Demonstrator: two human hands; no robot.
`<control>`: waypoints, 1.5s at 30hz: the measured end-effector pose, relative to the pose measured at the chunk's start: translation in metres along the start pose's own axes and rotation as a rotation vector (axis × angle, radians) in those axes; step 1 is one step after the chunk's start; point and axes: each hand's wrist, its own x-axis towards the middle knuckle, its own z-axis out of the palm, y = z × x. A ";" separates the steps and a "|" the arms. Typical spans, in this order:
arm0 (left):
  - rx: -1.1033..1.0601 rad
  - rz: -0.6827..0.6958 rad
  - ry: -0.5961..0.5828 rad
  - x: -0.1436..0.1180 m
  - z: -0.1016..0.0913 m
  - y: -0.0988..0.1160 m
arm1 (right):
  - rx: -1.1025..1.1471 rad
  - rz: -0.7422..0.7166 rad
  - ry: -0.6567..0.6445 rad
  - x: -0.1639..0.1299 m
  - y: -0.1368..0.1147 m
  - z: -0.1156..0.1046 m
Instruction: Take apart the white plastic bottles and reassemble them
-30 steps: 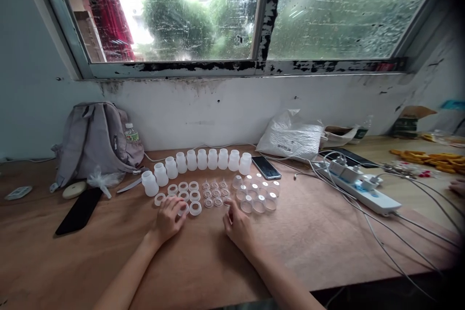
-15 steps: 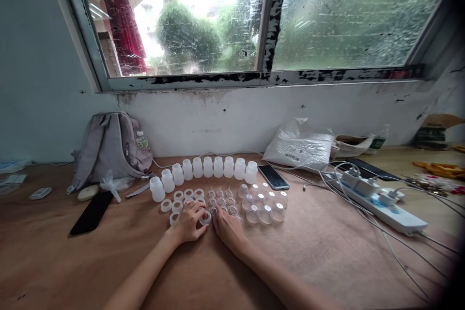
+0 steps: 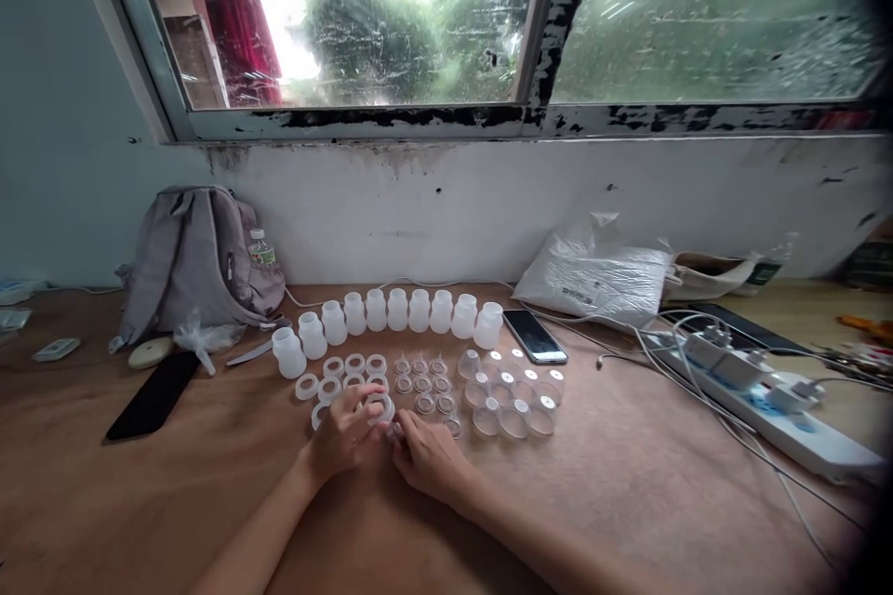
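Note:
On the wooden table (image 3: pixel 628 483), my left hand (image 3: pixel 345 437) grips a white plastic ring (image 3: pixel 380 407) at the near edge of a group of white rings (image 3: pixel 341 372). My right hand (image 3: pixel 425 456) meets it from the right, pinching a small clear nipple piece (image 3: pixel 395 432) against the ring. Just beyond lie small clear nipple pieces (image 3: pixel 422 381) and clear domed caps (image 3: pixel 513 395). A curved row of white bottles (image 3: pixel 391 311) stands behind them.
A grey backpack (image 3: pixel 195 265) leans on the wall at left, with a black phone (image 3: pixel 153 395) and a round pad (image 3: pixel 150 351) near it. Another phone (image 3: pixel 535 336), a white plastic bag (image 3: pixel 593 274) and a power strip (image 3: pixel 760 395) with cables lie at right.
Both hands came together from apart. The left hand lifted a white ring from the group, and the right hand brought a small clear piece up to it. The view shifted slightly.

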 end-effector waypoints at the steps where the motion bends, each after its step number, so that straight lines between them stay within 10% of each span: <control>1: -0.002 0.003 -0.012 0.000 0.002 0.000 | 0.012 -0.017 -0.008 0.000 0.001 0.001; 20: -0.151 -0.068 -0.266 0.006 0.015 0.004 | 0.336 0.130 0.069 0.001 0.010 -0.002; 35: -0.058 -0.048 -0.212 0.007 0.014 0.003 | 0.333 0.141 0.107 0.001 0.011 0.002; 45: -0.336 -0.392 0.007 0.006 0.019 0.012 | 0.387 0.008 0.103 0.001 0.007 -0.011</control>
